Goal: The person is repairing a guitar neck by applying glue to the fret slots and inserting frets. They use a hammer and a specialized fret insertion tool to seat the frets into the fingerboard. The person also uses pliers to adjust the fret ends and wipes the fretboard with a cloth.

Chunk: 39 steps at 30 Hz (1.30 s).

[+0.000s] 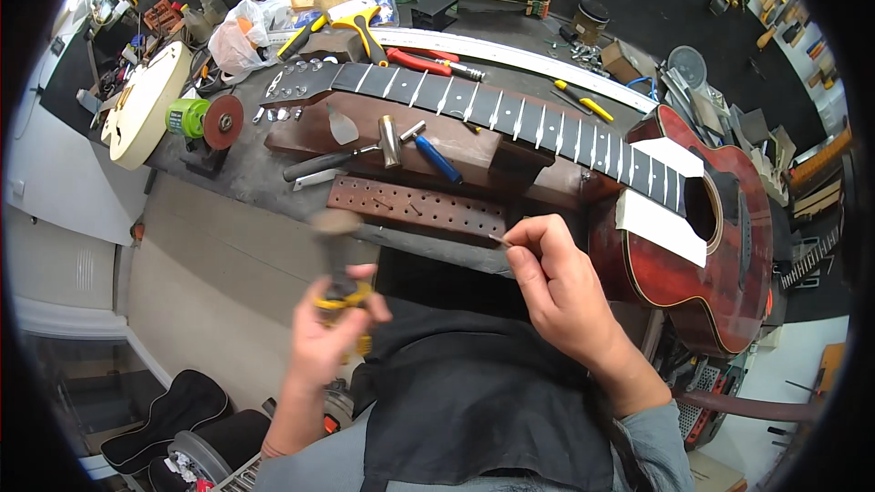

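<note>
Hammers [365, 150] and perforated block [419, 207] lie beyond left hand [333, 333] gripping yellow-collared tool [342, 287], right hand [556, 287] pinching thin pin [499, 239].

A red acoustic guitar [711, 246] lies across a cluttered workbench [228, 173], its dark fretboard [510, 114] with pale inlays running up to the left toward the headstock [296, 82]. White paper strips [661, 223] flank the fretboard near the sound hole. The left hand [333, 333] grips a blurred tool with a yellow and black body [342, 296], its head raised toward the bench edge. The right hand [556, 282] pinches a small thin piece [504, 240] between thumb and fingertip, just beside a reddish perforated wooden block [419, 208]. A hammer [360, 153] and a blue-handled tool [437, 159] rest on a wooden block under the neck. A dark apron [474, 392] covers the lap.
</note>
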Available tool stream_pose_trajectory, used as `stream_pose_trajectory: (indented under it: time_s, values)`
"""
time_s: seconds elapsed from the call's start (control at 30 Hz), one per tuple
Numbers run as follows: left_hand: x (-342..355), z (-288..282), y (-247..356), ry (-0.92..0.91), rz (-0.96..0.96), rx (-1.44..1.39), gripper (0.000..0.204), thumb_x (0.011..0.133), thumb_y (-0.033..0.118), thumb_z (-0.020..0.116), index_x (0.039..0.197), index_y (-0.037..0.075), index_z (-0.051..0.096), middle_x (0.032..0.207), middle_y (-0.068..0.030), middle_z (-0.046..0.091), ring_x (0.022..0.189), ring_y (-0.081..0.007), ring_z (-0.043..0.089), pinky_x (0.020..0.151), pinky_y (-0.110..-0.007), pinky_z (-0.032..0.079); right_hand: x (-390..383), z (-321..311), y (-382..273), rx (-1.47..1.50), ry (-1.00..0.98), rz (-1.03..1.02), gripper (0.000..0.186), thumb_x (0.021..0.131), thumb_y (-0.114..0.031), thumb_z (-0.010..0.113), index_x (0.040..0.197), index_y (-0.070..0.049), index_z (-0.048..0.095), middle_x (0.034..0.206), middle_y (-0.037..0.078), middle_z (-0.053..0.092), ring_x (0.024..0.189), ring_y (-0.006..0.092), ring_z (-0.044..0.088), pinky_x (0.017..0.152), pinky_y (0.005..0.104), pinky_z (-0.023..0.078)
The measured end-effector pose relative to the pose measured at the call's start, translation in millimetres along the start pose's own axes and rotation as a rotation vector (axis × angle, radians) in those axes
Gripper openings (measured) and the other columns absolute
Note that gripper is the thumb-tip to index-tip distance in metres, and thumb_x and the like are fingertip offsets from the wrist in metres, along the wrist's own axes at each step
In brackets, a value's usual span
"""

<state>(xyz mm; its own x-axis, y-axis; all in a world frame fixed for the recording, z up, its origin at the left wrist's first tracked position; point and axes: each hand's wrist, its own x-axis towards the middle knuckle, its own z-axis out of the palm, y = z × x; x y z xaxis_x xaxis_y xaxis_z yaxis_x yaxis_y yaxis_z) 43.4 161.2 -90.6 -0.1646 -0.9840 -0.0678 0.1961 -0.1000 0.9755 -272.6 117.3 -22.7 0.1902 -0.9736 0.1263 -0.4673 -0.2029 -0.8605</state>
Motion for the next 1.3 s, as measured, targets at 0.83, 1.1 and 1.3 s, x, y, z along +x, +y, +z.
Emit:
stream_pose_trajectory:
  time_s: [0.83,1.1,1.3]
  values:
    - [41.9,117.8,9.4,-0.282,0.242,0.717,0.077,0.093,-0.007,0.070,0.167,0.002,0.049,0.125,-0.0178,0.069,0.106,-0.0346,0.065,0.101,-0.045,0.052,-25.5,-24.8,10.8,-0.057,0.307,-0.132,0.021,0.098,0.006,0.078,0.117,0.002,0.071,0.087,0.012,0.077,0.062,0.0206,0.071,0.057,0.0346,0.054]
    - [42.2,116.1,11.5,-0.295,0.244,0.727,0.077,0.093,-0.007,0.070,0.166,0.001,0.048,0.122,-0.0179,0.068,0.106,-0.0354,0.064,0.101,-0.046,0.051,-22.0,-23.2,14.2,-0.076,0.290,-0.140,0.023,0.097,0.007,0.079,0.117,0.002,0.070,0.085,0.013,0.074,0.064,0.0236,0.073,0.057,0.0366,0.054]
    - [42.1,115.4,12.7,-0.309,0.235,0.723,0.077,0.094,-0.006,0.071,0.166,0.001,0.048,0.119,-0.0174,0.067,0.105,-0.0352,0.062,0.100,-0.045,0.050,-20.1,-26.2,15.3,-0.180,0.283,-0.217,0.024,0.095,0.008,0.080,0.116,0.002,0.070,0.083,0.014,0.072,0.065,0.0292,0.072,0.057,0.0391,0.054]
